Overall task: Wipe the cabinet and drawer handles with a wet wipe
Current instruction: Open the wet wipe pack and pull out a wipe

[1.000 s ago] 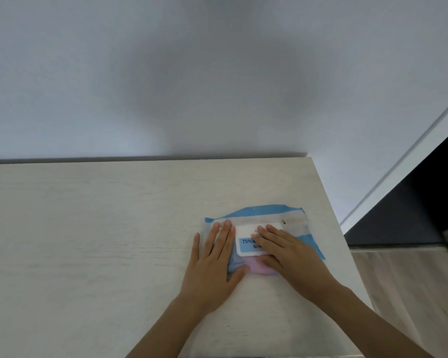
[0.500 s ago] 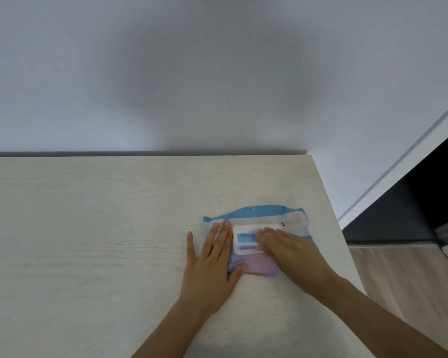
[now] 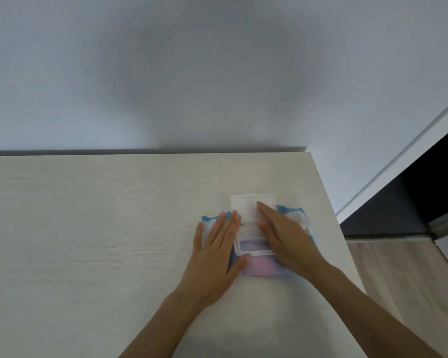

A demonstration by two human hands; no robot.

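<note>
A blue, white and pink pack of wet wipes point(image 3: 296, 215) lies flat on the pale wooden cabinet top point(image 3: 88, 228), near its right edge. Its white plastic lid point(image 3: 245, 206) is flipped up and back, leaving the opening frame point(image 3: 254, 245) exposed. My left hand point(image 3: 215, 251) lies flat with straight fingers on the left part of the pack. My right hand point(image 3: 282, 236) rests on the right part, fingers straight, fingertips touching the raised lid. No handle is in view.
A plain grey wall point(image 3: 217, 73) rises behind the cabinet top. To the right are a white door frame point(image 3: 398, 158), a dark opening point(image 3: 424, 189) and wood-look flooring point(image 3: 411, 280) below the cabinet's right edge.
The pack's white lid, flat one second ago, now stands flipped open toward the wall. My right hand's fingers moved from the lid's label up to its raised flap. My left hand stayed put.
</note>
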